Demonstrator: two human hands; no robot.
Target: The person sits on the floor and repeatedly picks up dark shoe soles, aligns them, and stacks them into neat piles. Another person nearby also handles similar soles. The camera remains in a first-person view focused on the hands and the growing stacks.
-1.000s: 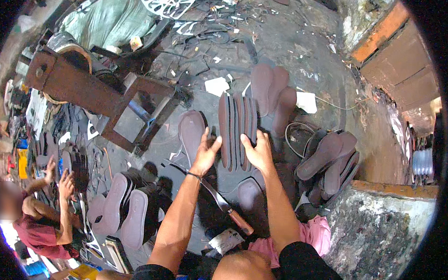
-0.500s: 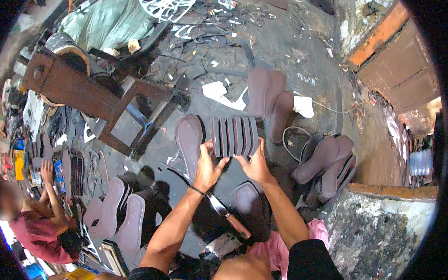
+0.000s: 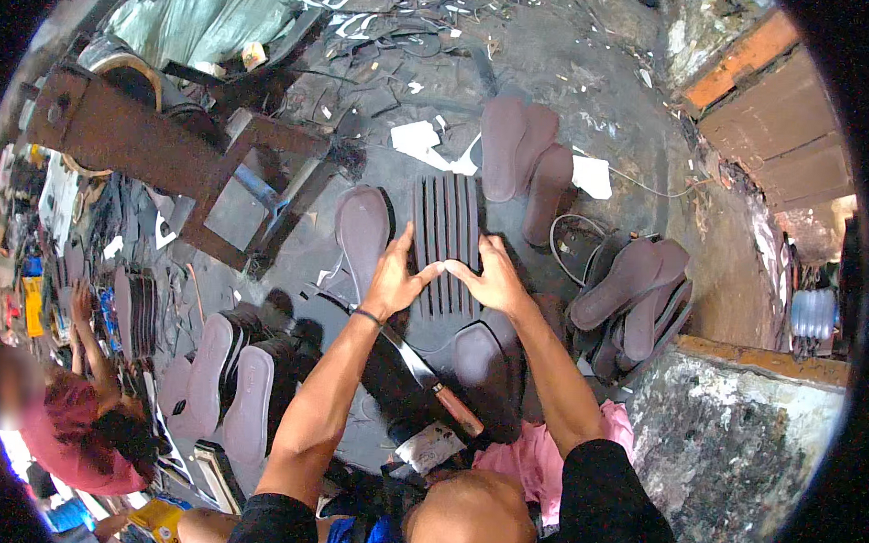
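Brown sole stack (image 3: 446,219), on edge, pinched between left hand (image 3: 394,280) and right hand (image 3: 497,278); uneven side pressure could let middle pieces slip.

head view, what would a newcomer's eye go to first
The eye likely falls first on the row of dark brown soles, held edge-on between the left hand and right hand near the centre. Next comes the bulky rusty-brown frame at upper left. The pink cloth, lower and right of centre, also stands out.
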